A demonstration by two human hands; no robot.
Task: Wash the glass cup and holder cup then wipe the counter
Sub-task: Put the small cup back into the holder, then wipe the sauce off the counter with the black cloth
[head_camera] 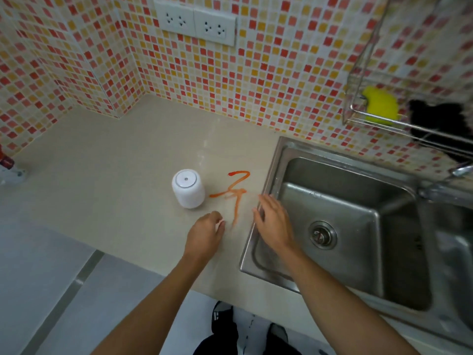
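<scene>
Head view: both hands over counter, orange smear between.

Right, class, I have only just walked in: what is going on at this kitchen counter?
A person stands at a beige counter beside a steel sink. An orange-red smear is on the counter, next to a white cup standing upside down. The left hand is loosely curled near the smear; the right hand is open over the sink's edge. Neither holds anything clearly visible. A yellow sponge lies unused in the wall rack.
</scene>
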